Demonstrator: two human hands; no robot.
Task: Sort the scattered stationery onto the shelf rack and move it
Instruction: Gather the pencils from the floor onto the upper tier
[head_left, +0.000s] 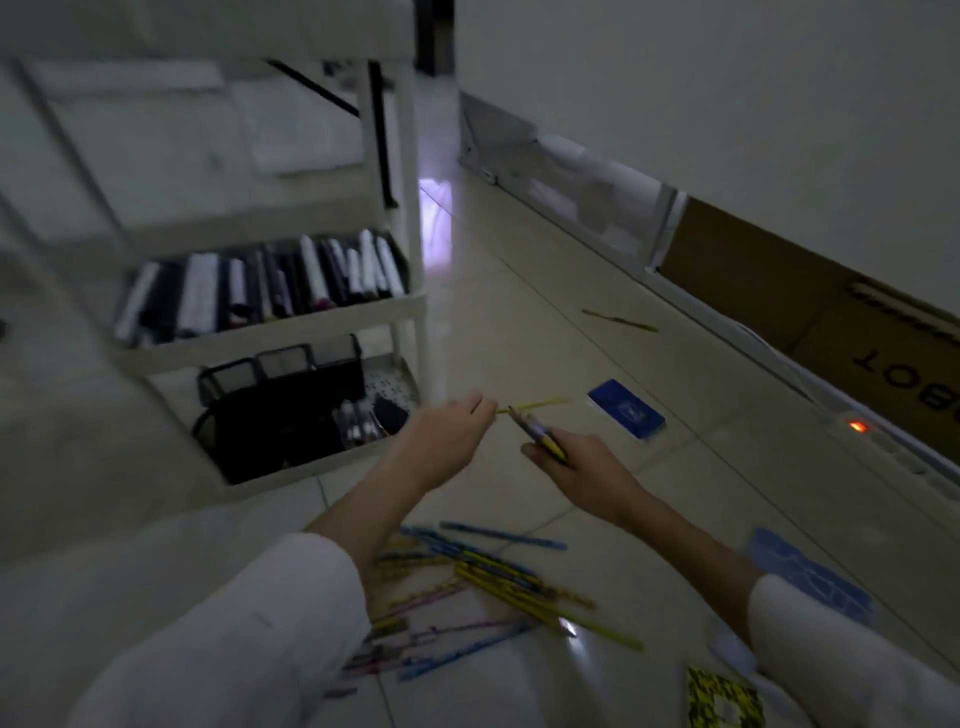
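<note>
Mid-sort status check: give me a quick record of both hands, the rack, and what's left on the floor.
left hand: fingertips at the end of a yellow pencil; grip unclear in the blur
right hand: holds a pencil bunch
shelf rack: books on the middle tier, black mesh organiser on the bottom tier
pencil pile: on the floor, unsorted
strays on floor: lone pencil near the wall, blue box, blue stencil, yellow-black booklet

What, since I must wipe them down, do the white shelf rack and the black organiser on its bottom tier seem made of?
White shelf rack: probably painted metal or plastic, matte; smooth, uniform rims and slim posts, though blur leaves it open.
Black compartmented organiser: seemingly metal mesh, matte; its upper walls look see-through.
</note>
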